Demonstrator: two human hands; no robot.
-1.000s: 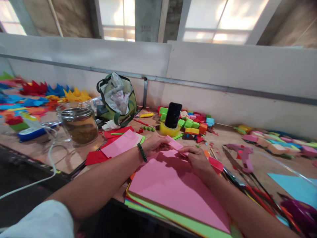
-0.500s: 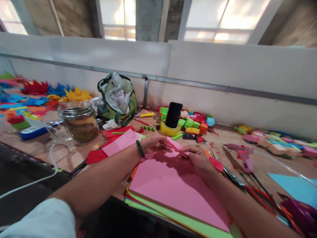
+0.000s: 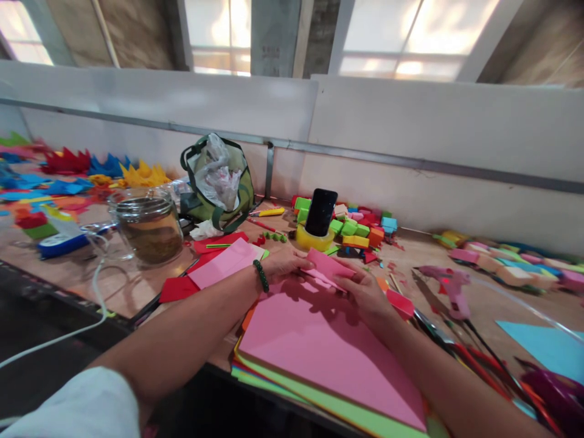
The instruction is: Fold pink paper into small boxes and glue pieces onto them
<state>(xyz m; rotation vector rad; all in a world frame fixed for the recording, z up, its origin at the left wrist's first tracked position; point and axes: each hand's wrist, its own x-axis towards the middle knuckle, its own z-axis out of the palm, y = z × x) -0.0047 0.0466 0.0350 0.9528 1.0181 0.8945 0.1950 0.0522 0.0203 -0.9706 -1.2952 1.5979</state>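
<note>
Fingers (image 3: 300, 263) of your left hand (image 3: 279, 266) are pinching the left end of a small pink paper piece (image 3: 329, 264); those of your right hand (image 3: 368, 295) are gripping its right end, so both sets are clamped on it. You're holding it just above a pink sheet (image 3: 328, 359), which is topping a stack of coloured paper (image 3: 319, 392) at the worktop (image 3: 123, 295) edge.

Progress: the piece is looking part-shaped, a lower layer showing under the upper flap; your hands are hiding its ends, so fold count can't be told. It isn't forming a closed shape yet, so work on it is probably remaining. Finished-looking coloured paper blocks (image 3: 351, 228) are lying in a heap behind the phone (image 3: 321, 213), which is leaning in a yellow tape roll (image 3: 314, 238). Flat pink sheets (image 3: 223, 264) are lying near your left wrist, seemingly unworked.

Beyond your right hand, a pink glue gun (image 3: 451, 286) is resting on the worktop, its indicator glowing red; neither hand is touching it. A curved red piece (image 3: 400, 304) is lying just beside your right hand.
</note>
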